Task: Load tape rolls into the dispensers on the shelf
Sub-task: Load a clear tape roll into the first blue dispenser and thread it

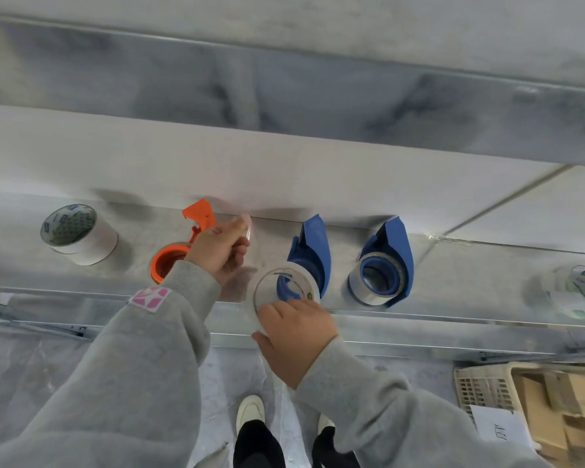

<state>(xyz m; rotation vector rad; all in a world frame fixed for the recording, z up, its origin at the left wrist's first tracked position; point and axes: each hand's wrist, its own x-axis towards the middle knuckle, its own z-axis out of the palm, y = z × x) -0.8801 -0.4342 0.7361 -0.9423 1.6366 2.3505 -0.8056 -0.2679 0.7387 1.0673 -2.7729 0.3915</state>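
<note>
Grey sleeves, metal shelf, concrete floor

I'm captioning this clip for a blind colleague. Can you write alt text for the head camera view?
Seen from above, the right hand holds a clear tape roll at the middle blue dispenser on a metal shelf, while the left hand pinches its loose end. An orange dispenser, a loaded blue dispenser and spare rolls stand alongside.

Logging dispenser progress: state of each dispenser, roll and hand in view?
orange dispenser: loaded
middle blue dispenser: hub empty
right blue dispenser: loaded
clear roll: held at middle dispenser
left hand: pinching tape end
right hand: gripping clear roll
left spare roll: loose
right spare roll: loose
</note>
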